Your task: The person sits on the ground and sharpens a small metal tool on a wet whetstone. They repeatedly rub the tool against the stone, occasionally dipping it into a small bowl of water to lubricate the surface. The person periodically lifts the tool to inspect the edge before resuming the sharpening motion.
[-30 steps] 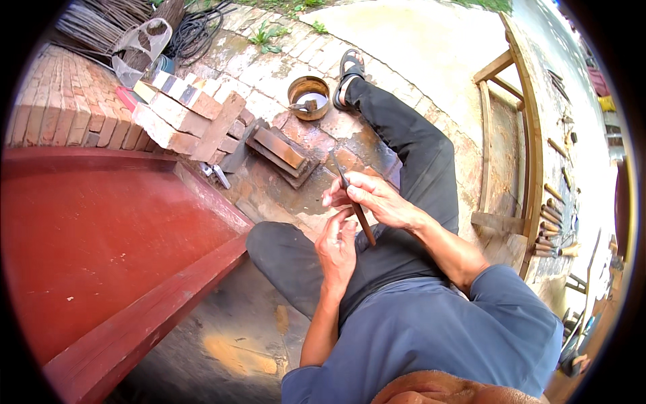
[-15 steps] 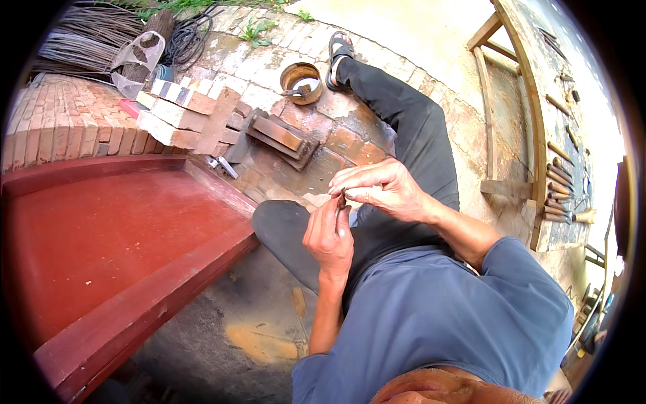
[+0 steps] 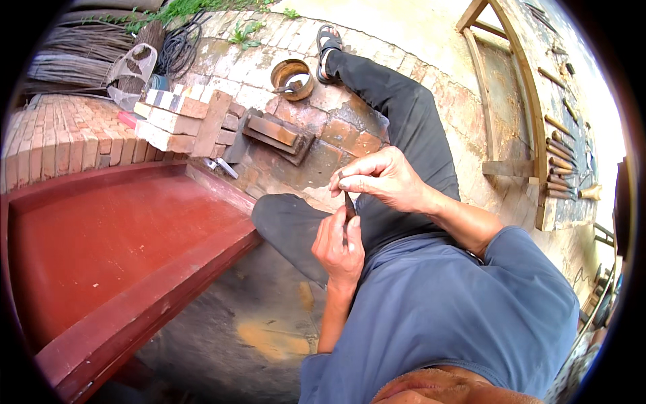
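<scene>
A slim dark tool (image 3: 349,204), tapered like a blade, is held between my hands over my lap. Thumb and fingers of my right hand (image 3: 381,180) pinch its upper end. Lower down, the curled fingers of my left hand (image 3: 338,248) grip its other end, which they partly hide. A rusty stone-like block (image 3: 272,130) on a larger base sits on the wet bricks beyond my hands, with a metal pot (image 3: 297,91) above it in the view.
A red wooden tray-like board (image 3: 114,246) fills the left side, below stacked bricks (image 3: 172,121). Sticks (image 3: 77,54) and black cable (image 3: 182,47) lie behind. On the right, a wooden bench (image 3: 537,151) holds rows of wood-handled tools (image 3: 560,167). My legs (image 3: 414,121) are spread.
The tool has turned from a long slant with its tip up to a shorter-looking piece between my fingertips. My right hand has risen slightly, and the whole view has shifted a little.
</scene>
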Demonstrator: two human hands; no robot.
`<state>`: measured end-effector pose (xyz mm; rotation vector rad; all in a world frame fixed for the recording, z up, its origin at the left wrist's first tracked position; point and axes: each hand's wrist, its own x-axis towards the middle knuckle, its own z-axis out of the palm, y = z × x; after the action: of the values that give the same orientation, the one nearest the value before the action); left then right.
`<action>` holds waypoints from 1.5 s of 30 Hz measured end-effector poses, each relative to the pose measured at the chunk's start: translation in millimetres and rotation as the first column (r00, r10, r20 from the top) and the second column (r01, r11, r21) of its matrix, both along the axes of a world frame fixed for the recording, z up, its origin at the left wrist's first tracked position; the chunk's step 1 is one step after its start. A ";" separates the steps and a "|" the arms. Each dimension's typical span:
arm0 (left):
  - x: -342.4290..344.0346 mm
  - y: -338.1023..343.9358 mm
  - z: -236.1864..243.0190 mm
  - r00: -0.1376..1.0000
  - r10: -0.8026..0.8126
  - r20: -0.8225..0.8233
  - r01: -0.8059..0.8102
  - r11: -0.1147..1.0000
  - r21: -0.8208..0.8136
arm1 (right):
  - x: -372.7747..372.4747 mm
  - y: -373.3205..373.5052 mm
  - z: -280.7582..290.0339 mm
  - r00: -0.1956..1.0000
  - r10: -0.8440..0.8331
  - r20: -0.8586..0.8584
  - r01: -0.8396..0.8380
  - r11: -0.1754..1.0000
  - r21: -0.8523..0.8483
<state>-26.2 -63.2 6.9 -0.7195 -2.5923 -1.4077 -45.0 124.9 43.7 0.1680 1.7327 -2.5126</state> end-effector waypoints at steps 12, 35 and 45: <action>12.7 -0.5 8.5 0.971 0.037 0.235 -0.066 0.991 0.120 | -7.2 2.9 1.8 0.999 0.033 0.003 -0.033 0.999 -0.016; 9.7 -4.8 -5.5 0.980 0.094 0.175 -0.093 0.996 -0.014 | -10.5 6.6 -21.7 0.997 -0.008 0.079 0.011 0.999 -0.039; 12.3 -0.6 -5.6 0.977 0.070 0.201 -0.070 0.998 -0.004 | -5.7 8.1 -24.6 0.994 -0.052 0.092 0.055 0.998 -0.034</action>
<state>-13.8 -63.8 1.3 -0.5032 -2.7335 -1.5364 -50.7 133.0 19.2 0.3256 1.6682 -2.5290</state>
